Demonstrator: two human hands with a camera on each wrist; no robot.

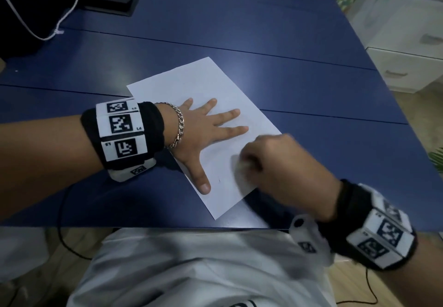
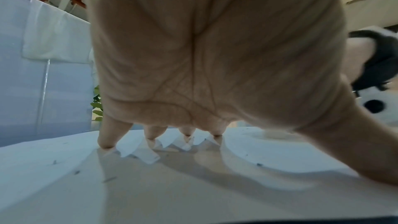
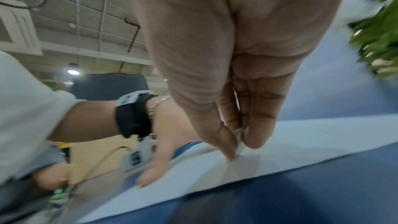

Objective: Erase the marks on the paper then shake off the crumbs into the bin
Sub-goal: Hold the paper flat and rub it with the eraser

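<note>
A white sheet of paper lies slanted on the blue table. My left hand lies flat on it with fingers spread, pressing it down. My right hand, blurred, pinches a small white eraser against the sheet's near right part. The right wrist view shows the eraser caught between thumb and fingers, touching the paper. In the left wrist view, dark crumbs dot the paper under my palm. A tiny red mark sits by the left thumb. No bin is in view.
A black bag with a white cord fills the far left corner, beside a black cable slot. White drawers stand past the table's right edge. The paper's near corner reaches almost to the table's front edge.
</note>
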